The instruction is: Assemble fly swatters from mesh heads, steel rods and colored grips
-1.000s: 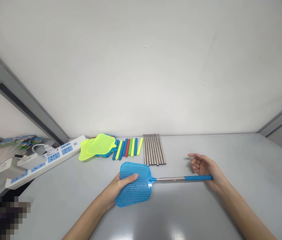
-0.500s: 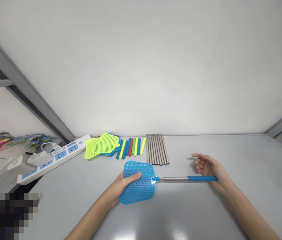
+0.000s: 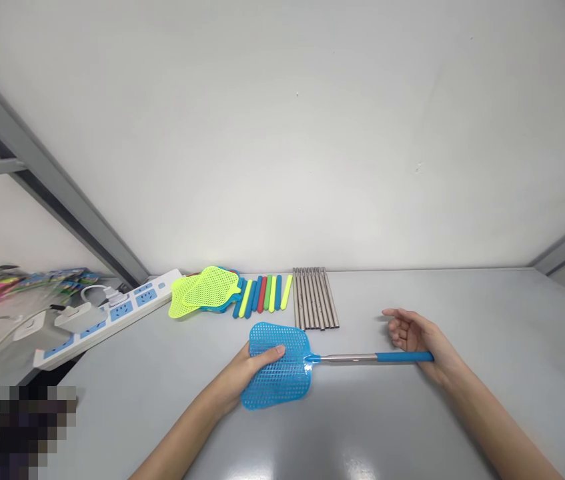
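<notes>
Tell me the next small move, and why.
Probably close the right hand around the handle: its fingers aren't wrapped around it, though the handle's end seems to touch that hand, while the left hand holds the mesh head.

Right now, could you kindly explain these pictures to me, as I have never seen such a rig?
There is no machine, only a person's two bare hands. All pictures come from one camera worn on the head, looking forward and down. The left hand holds a blue fly swatter by its mesh head. Its metal shaft runs to a blue grip, whose end meets the loosely open right hand. Behind, on the grey table, lie yellow and blue swatter heads, a row of coloured grips, metal rods and a white power strip.
</notes>
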{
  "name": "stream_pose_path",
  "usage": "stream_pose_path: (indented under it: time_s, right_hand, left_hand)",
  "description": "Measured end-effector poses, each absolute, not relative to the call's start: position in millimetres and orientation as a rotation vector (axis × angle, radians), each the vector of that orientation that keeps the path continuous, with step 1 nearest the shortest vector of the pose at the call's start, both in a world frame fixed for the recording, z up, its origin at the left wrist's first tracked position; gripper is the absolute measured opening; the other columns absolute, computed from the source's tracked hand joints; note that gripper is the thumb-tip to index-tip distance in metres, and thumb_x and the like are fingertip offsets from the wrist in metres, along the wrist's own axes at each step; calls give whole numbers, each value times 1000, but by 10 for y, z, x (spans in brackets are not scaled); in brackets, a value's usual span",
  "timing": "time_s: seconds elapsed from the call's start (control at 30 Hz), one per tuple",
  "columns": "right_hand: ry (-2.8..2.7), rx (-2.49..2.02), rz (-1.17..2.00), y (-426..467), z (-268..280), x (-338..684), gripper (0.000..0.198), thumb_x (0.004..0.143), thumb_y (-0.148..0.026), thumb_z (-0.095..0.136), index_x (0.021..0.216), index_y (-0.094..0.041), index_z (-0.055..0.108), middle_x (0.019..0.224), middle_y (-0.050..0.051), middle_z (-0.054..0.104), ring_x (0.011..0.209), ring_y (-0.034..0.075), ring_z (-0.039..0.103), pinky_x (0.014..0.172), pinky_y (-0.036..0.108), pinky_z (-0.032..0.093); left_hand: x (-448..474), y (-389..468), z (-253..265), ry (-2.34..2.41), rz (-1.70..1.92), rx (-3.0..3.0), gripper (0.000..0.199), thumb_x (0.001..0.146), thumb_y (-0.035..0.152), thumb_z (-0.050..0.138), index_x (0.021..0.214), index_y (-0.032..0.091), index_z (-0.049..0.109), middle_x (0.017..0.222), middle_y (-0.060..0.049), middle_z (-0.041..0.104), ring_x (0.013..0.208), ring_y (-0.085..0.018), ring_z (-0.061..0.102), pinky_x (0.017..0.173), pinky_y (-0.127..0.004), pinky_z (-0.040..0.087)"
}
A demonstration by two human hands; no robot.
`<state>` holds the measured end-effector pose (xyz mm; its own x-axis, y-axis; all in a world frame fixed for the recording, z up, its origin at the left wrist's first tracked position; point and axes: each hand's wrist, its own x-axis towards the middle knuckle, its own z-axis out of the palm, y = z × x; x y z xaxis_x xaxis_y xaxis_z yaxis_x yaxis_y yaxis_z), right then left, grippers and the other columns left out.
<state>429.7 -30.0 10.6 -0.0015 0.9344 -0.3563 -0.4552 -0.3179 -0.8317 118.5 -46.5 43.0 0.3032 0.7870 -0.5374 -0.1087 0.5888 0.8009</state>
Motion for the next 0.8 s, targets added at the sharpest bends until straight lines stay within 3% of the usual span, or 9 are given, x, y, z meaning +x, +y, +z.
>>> stream_pose_path:
  time_s: [0.5, 0.8]
  right_hand:
    - [-592, -1110, 1575, -336, 94, 4216, 19, 75, -26, 52, 82, -12, 62, 65, 3, 50, 59, 11, 46, 56, 22, 44]
    - [-557, -1088, 1617, -343, 99, 4147, 17, 74, -25, 52, 78, -12, 62, 62, 2, 50, 54, 10, 45, 51, 21, 43]
  left_hand:
    - [1179, -465, 414, 1107, 665, 769, 37, 67, 33, 62, 96, 12, 54, 93, -12, 64, 85, -24, 60, 76, -34, 47]
    - [1164, -464, 380, 1107, 655, 802, 36, 67, 34, 61, 96, 13, 55, 91, -10, 65, 81, -22, 61, 76, -35, 47]
